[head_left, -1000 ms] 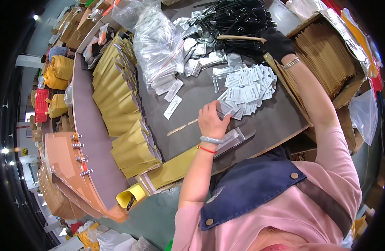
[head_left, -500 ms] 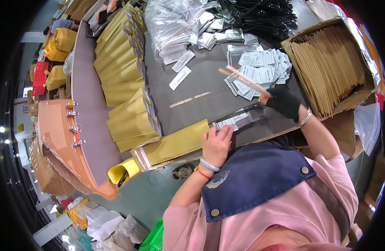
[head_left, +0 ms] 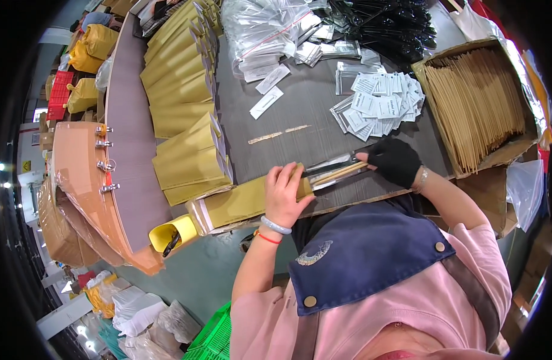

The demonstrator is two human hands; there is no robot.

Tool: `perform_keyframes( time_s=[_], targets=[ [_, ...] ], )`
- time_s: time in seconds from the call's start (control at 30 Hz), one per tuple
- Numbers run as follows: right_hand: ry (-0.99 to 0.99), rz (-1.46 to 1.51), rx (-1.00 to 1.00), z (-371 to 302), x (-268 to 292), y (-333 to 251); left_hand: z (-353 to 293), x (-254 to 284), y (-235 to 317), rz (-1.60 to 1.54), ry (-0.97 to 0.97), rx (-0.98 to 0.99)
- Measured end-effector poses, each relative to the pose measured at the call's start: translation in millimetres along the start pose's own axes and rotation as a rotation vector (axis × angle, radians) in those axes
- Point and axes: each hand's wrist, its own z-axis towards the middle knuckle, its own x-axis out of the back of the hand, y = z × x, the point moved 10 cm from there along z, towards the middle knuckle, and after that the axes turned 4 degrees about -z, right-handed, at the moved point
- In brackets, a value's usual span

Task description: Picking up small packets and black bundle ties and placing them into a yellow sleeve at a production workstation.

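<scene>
A long yellow paper sleeve lies along the table's near edge. My left hand grips it around its right end, fingers on the far side and thumb on the near side. My right hand, in a black fingerless glove, pinches the outer ends of thin wooden sticks. Their other ends reach to the sleeve's mouth; how far inside they go is hidden. Beside the sticks lie a clear plastic packet and a dark slender piece, partly covered.
More yellow sleeves stand in a row at left. A carton of wooden sticks stands at right. White sachets, clear bags and black plastic-looking utensils lie farther back. A yellow holder hangs at the near-left edge.
My right hand has brought the sticks down and left, from above the table to the sleeve's mouth. My left hand has shifted left onto the sleeve's end.
</scene>
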Motion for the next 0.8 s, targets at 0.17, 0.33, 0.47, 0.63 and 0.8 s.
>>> perform_keyframes(
  time_s=[0.17, 0.33, 0.47, 0.63, 0.8],
  targets=[
    [0.26, 0.143, 0.363, 8, 0, -67, 24, -17, 25, -0.01, -0.009, -0.018],
    [0.191, 0.228, 0.113, 1, 13, -17, 22, -17, 21, 0.096, 0.0, 0.007],
    [0.375, 0.095, 0.272, 14, 34, -62, 26, -23, 22, 0.083, -0.011, -0.001],
    [0.275, -0.004, 0.172, -2, 22, -8, 25, -21, 22, 0.118, -0.016, 0.026],
    [0.347, -0.047, 0.086, -23, 51, 18, 23, -20, 20, 0.118, -0.013, 0.029]
  ],
)
